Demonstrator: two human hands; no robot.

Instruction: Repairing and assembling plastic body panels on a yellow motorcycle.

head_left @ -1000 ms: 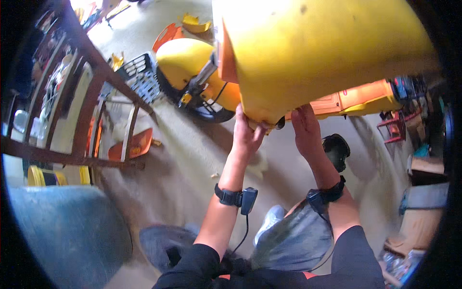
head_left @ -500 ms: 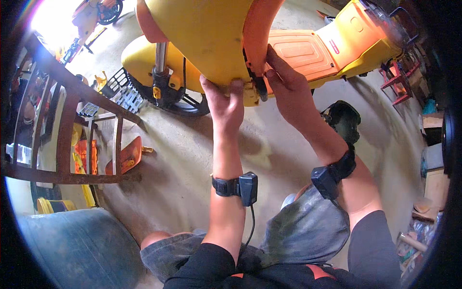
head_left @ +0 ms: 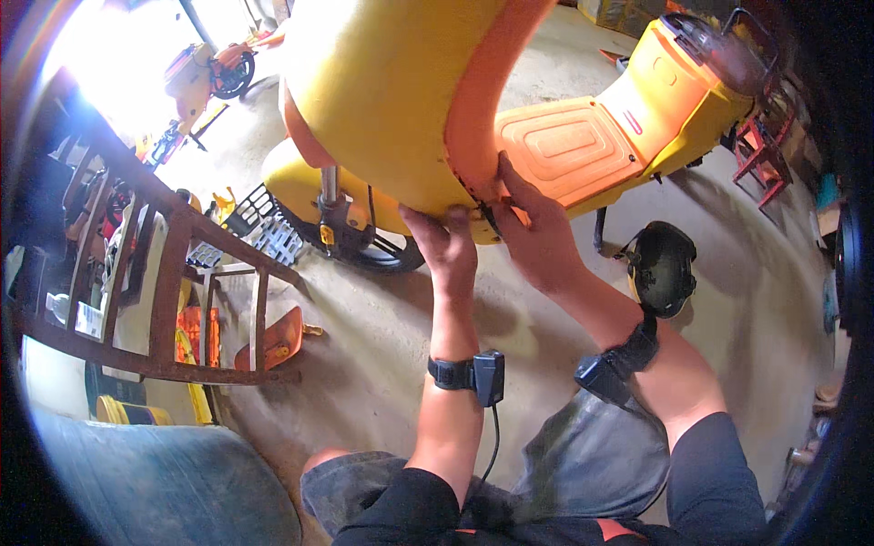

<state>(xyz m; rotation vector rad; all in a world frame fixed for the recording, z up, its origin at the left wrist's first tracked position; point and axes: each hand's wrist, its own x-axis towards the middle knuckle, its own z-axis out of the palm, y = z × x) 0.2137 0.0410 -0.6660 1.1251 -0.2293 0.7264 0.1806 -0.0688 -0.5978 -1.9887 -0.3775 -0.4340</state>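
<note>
A yellow front panel (head_left: 382,109) of a scooter rises before me, with an orange inner panel (head_left: 487,100) along its right edge. My left hand (head_left: 446,244) is closed on the yellow panel's lower edge, with some fingers hidden behind it. Close by, my right hand (head_left: 539,232) grips the lower end of the orange panel, fingers along its side. A dark seam shows between the panels at this corner. Below and left are the front fork (head_left: 330,196) and the black front wheel (head_left: 391,255). The orange floorboard (head_left: 569,150) stretches away to the right.
A rusty metal frame (head_left: 173,282) stands at the left, above a blue-grey rounded container (head_left: 173,482). A dark, helmet-like shell (head_left: 662,268) lies on the floor at right. Farther off are a red stand (head_left: 763,164) and another scooter (head_left: 196,86).
The view has shifted, so the scooter and my hands appear lower in it. The dark gap between the yellow and orange panels looks narrower. Both hands keep their hold on the panels' lower corner.
</note>
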